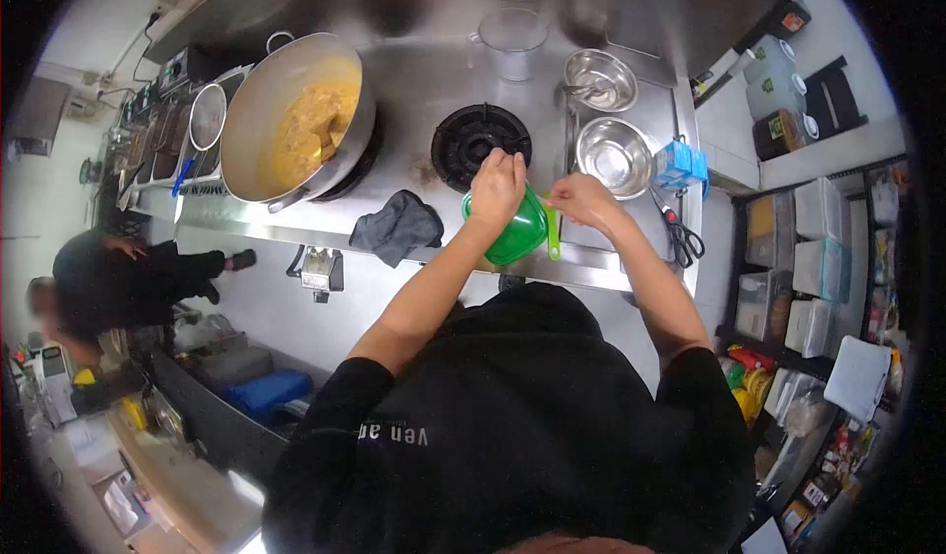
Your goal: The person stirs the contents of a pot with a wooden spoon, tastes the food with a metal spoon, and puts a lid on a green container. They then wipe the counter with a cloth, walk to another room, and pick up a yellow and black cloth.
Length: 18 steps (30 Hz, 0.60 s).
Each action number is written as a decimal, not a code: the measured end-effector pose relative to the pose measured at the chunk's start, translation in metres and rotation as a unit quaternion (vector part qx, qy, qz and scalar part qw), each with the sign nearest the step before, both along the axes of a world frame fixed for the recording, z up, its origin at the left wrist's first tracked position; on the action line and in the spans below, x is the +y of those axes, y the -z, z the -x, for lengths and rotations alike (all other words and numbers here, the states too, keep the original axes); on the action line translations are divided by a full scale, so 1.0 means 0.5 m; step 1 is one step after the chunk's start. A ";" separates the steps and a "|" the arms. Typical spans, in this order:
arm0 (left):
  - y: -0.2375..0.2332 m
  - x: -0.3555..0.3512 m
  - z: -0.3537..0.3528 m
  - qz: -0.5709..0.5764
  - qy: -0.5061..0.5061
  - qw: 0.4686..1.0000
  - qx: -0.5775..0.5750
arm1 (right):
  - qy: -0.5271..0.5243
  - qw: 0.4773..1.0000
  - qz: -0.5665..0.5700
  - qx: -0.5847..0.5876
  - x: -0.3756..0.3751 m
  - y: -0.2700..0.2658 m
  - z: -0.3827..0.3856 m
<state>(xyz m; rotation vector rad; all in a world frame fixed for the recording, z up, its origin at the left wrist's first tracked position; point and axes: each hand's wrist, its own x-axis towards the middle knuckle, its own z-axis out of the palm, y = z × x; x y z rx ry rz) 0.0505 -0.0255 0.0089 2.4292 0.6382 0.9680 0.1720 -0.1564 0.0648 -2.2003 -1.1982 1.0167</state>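
Note:
My left hand [498, 187] grips the rim of a green plastic bowl [517, 234], held tilted above the front edge of the steel counter [414, 91]. Just to its right, my right hand [581, 199] has its fingers pinched near the bowl's rim; what it holds is too small to tell. A green handle [554, 241] hangs down beside the bowl. Beyond both hands sits a black gas burner [478, 140].
A big wok [286, 120] of yellow food with a wooden spoon stands at left. Two steel bowls [616, 155] and a clear measuring jug [512, 41] sit behind, a grey cloth [399, 227] in front, scissors [680, 234] at right. Another person [128, 278] crouches at left.

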 end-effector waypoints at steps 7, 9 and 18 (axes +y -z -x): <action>-0.003 0.000 0.001 -0.006 -0.009 0.999 0.043 | -0.065 0.995 -0.045 0.066 -0.002 0.061 -0.015; -0.002 0.002 0.001 -0.004 -0.008 0.999 0.043 | -0.037 0.990 -0.049 0.128 -0.020 0.085 0.002; 0.007 0.003 -0.012 -0.010 0.016 0.998 0.062 | 0.205 0.940 -0.156 0.225 -0.069 0.121 0.096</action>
